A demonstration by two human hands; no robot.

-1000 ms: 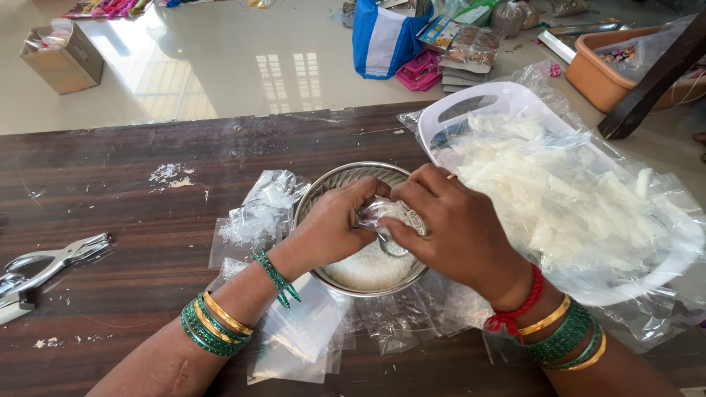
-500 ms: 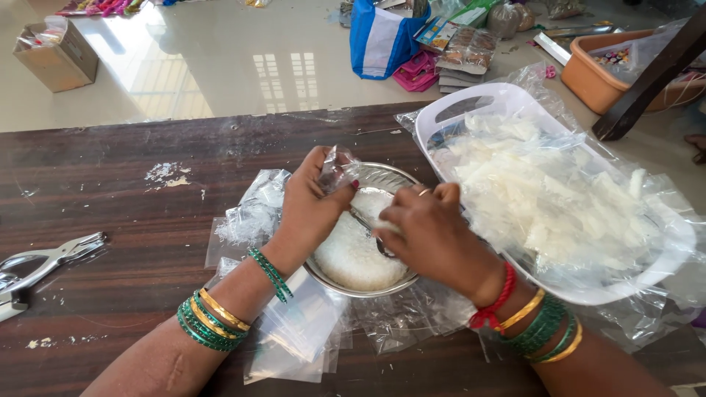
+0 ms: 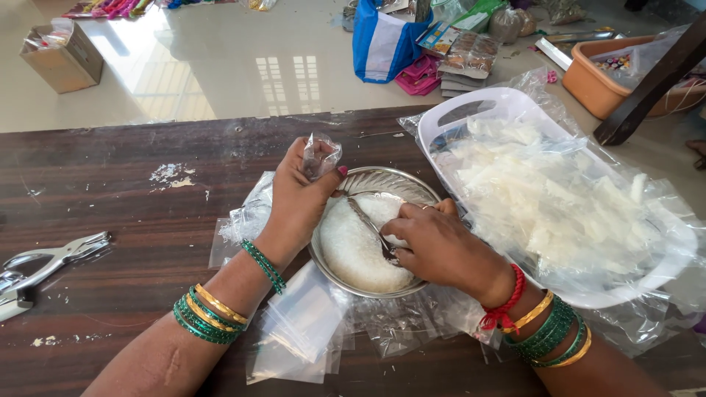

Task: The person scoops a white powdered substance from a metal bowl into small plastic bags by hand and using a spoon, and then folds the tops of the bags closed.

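Observation:
A round steel bowl (image 3: 412, 190) of white powder (image 3: 353, 246) sits on the dark wooden table (image 3: 132, 184). My left hand (image 3: 298, 198) holds a small clear plastic pouch (image 3: 321, 156) upright above the bowl's left rim. My right hand (image 3: 434, 246) grips a metal spoon (image 3: 368, 224) that lies in the powder. Both wrists wear green and gold bangles. Several empty clear pouches (image 3: 301, 331) lie spread under and in front of the bowl.
A white plastic tray (image 3: 507, 103) heaped with clear filled packets (image 3: 559, 198) stands to the right. Metal pliers (image 3: 51, 261) lie at the table's left edge. On the floor beyond are a cardboard box (image 3: 62, 55), a blue and white bag (image 3: 382, 40) and an orange tub (image 3: 603, 81).
My left hand has lifted the small pouch from inside the bowl up to its left rim. My right hand has let go of the pouch and now holds the spoon in the powder.

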